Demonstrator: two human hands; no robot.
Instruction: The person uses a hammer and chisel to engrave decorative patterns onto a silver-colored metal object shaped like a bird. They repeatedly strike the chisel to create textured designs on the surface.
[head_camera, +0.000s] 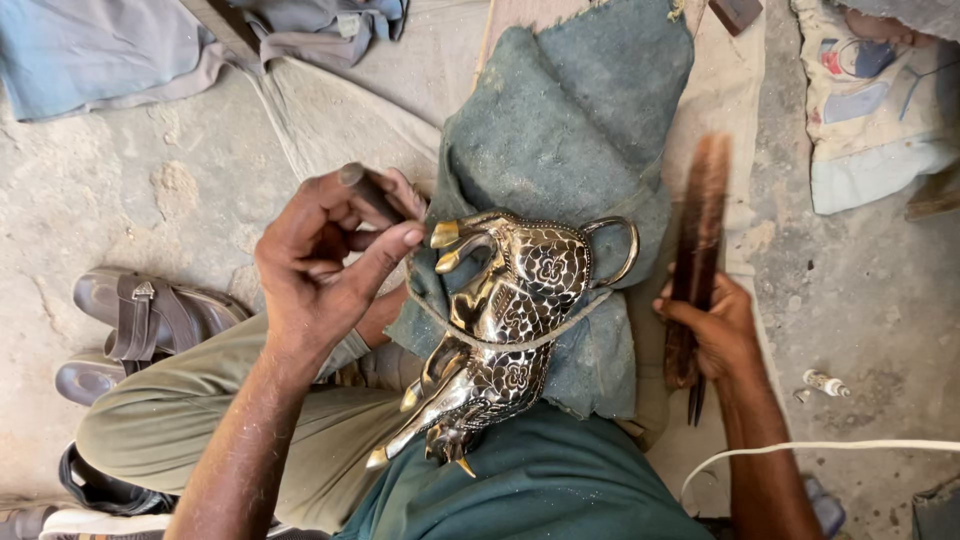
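Head view is showing the left hand (320, 265) pinching a short punch (368, 192) against the cushion-propped brass elephant (505, 320), while the right hand (712, 330) is gripping a mallet (697, 250) closed-fisted.

A single camera worn on the person's head looks almost straight down at the lap, close in. The knees and the padded cushion (570, 130) fill the middle, with the concrete floor (120, 190) around them. No second view overlaps it.

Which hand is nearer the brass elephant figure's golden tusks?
Left. The left hand, holding a small tool, nearly touches the tusks; the right hand grips a blurred stick beyond the cloth pad.
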